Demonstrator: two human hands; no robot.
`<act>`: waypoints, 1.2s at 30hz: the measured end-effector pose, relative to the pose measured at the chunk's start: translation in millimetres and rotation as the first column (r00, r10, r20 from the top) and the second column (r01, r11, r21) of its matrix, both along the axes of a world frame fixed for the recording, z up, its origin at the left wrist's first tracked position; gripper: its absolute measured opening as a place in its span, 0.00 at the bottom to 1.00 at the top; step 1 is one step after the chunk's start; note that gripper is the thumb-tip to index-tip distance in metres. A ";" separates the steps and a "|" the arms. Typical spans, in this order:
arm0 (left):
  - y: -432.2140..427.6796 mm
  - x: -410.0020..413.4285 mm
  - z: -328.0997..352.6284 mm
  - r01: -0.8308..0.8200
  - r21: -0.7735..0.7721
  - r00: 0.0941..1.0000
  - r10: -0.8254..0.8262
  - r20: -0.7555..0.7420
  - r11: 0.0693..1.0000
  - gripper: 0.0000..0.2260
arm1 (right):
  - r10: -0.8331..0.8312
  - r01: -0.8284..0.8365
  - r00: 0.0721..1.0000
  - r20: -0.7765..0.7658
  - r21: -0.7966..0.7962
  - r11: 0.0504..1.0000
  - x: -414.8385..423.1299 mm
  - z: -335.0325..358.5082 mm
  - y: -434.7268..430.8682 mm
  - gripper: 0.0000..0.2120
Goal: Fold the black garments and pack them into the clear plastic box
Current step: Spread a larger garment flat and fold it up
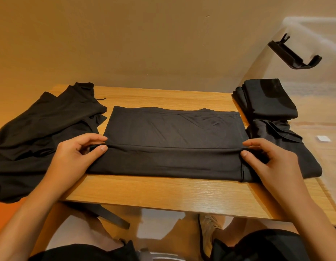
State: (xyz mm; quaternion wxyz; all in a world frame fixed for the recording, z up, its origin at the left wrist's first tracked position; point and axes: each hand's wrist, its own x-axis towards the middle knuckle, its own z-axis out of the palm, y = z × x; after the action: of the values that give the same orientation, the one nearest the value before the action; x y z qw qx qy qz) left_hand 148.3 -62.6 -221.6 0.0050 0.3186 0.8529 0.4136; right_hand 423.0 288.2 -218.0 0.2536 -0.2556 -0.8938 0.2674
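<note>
Head cam: wooden table (163,193), clear plastic box (314,102) at its right end, loose black pile (41,129) hanging off the left. The middle black garment (172,132) lies flat with its near edge folded over. A folded stack (267,98) sits at the box, can't tell if inside. Left hand (76,155) and right hand (267,159) each pinch an end of that fold.

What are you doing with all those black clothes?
A person is folding a black garment laid flat on the wooden table. The left hand pinches its folded edge at one end, the right hand at the other. A heap of unfolded black clothes waits on the left; a folded stack sits on the right by the clear plastic box.
</note>
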 end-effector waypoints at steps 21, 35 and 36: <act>4.8 -5.4 -0.5 -0.036 -0.107 0.999 0.035 -0.007 0.994 0.15 | -0.004 -0.012 0.995 0.102 0.156 0.988 -7.7 -12.3 14.7 0.13; 27.8 -11.7 22.9 -0.036 -0.134 0.997 0.026 -0.074 0.990 0.13 | 0.031 -0.062 0.985 0.168 0.178 0.982 -25.1 13.9 22.7 0.11; 34.0 -16.1 26.2 -0.025 -0.129 0.998 0.017 -0.063 0.991 0.13 | 0.048 -0.079 0.984 0.172 0.178 0.981 -32.1 17.2 26.6 0.11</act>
State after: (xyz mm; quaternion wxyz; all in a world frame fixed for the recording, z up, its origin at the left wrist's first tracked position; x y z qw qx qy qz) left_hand 132.2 -28.6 -195.5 -0.0050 0.3210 0.8810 0.3474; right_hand 390.9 314.8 -200.8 0.1916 -0.2236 -0.9406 0.1692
